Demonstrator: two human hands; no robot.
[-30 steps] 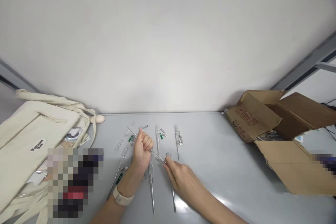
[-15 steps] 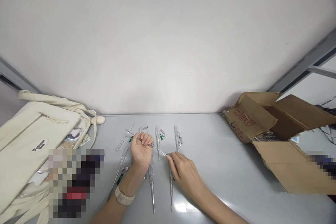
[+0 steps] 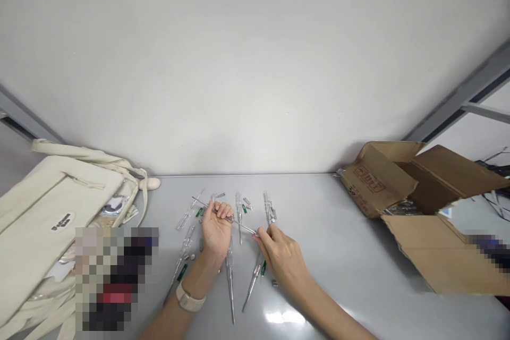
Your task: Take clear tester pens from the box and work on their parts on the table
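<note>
My left hand (image 3: pixel 217 228), palm turned up and a pale band on its wrist, has its fingers curled around a tester screwdriver (image 3: pixel 244 227). A thin metal shaft pokes out on each side of the fist; the handle is mostly hidden by the fingers. At the right-hand end of this shaft, my right hand (image 3: pixel 281 252) pinches the metal between thumb and fingers. Around the hands lie several clear-handled tester screwdrivers, one (image 3: pixel 230 276) just below the left hand and another (image 3: pixel 253 287) by the right. Small green strips (image 3: pixel 182 272) and tiny metal pieces (image 3: pixel 274 283) lie among them.
A cream cloth bag (image 3: pixel 79 191) with straps fills the left side of the grey table (image 3: pixel 319 255). On the right stands an open cardboard box (image 3: pixel 374 180), flaps spread, clear packaging inside. A pale wall (image 3: pixel 255 64) rises behind the table.
The screwdriver lying by my right hand has swung, its tip now further left. My right hand has shifted slightly right, still at the shaft; the left hand keeps its grip.
</note>
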